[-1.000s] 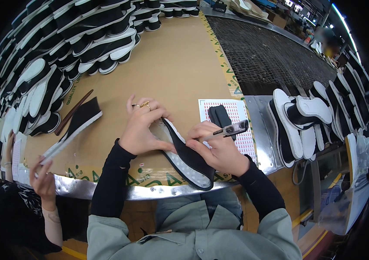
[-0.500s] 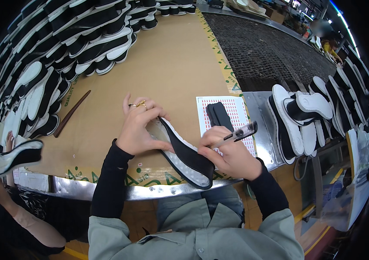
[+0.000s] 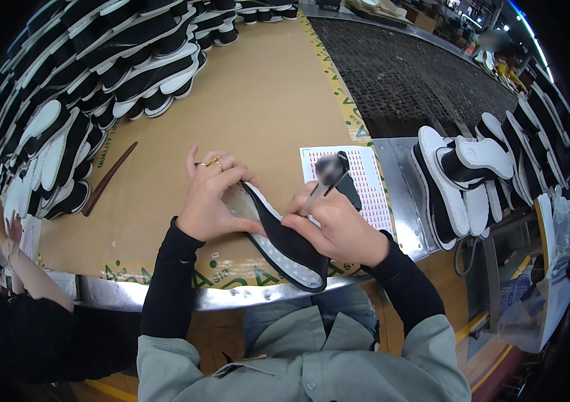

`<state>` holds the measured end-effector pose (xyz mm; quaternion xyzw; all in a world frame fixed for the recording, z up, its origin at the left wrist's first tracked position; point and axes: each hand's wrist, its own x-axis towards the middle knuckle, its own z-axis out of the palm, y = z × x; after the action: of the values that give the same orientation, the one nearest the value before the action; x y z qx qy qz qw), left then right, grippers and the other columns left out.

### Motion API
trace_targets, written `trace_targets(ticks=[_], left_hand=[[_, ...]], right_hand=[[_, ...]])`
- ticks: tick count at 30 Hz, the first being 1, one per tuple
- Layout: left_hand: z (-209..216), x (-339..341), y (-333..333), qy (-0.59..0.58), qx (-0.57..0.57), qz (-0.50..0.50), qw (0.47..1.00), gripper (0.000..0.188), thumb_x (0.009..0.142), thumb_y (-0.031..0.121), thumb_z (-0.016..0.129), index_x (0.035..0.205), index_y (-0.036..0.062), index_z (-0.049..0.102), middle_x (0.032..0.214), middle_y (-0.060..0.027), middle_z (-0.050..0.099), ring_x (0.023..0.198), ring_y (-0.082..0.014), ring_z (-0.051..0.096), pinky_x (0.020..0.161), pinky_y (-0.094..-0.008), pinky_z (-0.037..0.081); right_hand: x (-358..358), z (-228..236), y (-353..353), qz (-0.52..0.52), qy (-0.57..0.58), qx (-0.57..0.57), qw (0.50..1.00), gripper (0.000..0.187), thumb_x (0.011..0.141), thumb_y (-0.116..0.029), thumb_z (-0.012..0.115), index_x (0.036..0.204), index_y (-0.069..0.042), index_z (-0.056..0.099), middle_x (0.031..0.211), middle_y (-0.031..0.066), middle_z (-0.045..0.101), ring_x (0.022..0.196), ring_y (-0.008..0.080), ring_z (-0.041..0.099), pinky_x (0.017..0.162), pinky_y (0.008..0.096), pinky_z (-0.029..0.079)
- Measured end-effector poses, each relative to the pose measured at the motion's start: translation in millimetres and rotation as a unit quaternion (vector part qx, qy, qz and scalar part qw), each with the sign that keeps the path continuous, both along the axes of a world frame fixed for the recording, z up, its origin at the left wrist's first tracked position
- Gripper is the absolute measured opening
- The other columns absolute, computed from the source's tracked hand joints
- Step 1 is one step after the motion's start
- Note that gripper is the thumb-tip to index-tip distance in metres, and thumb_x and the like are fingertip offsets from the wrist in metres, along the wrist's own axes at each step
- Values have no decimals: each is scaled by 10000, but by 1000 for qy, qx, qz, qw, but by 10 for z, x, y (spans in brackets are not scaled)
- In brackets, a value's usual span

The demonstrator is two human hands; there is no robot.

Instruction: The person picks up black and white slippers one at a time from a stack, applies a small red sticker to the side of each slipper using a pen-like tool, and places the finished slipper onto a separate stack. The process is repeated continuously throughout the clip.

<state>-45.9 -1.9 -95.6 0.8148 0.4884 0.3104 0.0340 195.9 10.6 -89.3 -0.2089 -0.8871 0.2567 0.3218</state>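
Note:
A black wedge shoe sole with white edging (image 3: 293, 249) lies tilted on the brown covered table in front of me. My left hand (image 3: 217, 201) grips its narrow end, thumb on the near side and fingers around the far side. In my right hand (image 3: 338, 228) is a pen (image 3: 320, 187) with a clear barrel, its upper end pointing up and away. The right hand rests against the sole's black side wall; the pen's tip is hidden behind the fingers. Just beyond it, a white sheet with rows of small red marks (image 3: 367, 165) carries a dark block (image 3: 348, 192).
Stacked black-and-white soles (image 3: 134, 50) fill the far left; more soles (image 3: 436, 181) are piled on the metal ledge at right. A brown tapered stick (image 3: 111, 177) lies left. A dark mesh belt (image 3: 412, 74) runs beyond. A co-worker's arms (image 3: 40, 273) reach in at left.
My right hand has shifted slightly left along the sole, and the pen has swung more upright. The co-worker's sole at left has gone from view. My left hand keeps its grip.

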Motion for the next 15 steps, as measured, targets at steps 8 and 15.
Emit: trace_targets(ticks=[8,15], left_hand=[[3,-11,-15,-3,4,0,1000,600,404,505,880,853,167,669,900,3,576,1059,-254,528,1105,-559,114],[-12,-12,1,-3,7,-1,1000,647,367,528,891,864,177,670,901,30,581,1082,-250,522,1091,-598,102]], right_hand=[[90,9,-38,-5,-33,-7,999,183,876,-174,670,834,-3,618,834,127,596,833,307,558,780,386,417],[108,-147,-125,-29,55,30,998,115,834,-124,693,846,-58,599,831,79,586,834,291,559,789,383,411]])
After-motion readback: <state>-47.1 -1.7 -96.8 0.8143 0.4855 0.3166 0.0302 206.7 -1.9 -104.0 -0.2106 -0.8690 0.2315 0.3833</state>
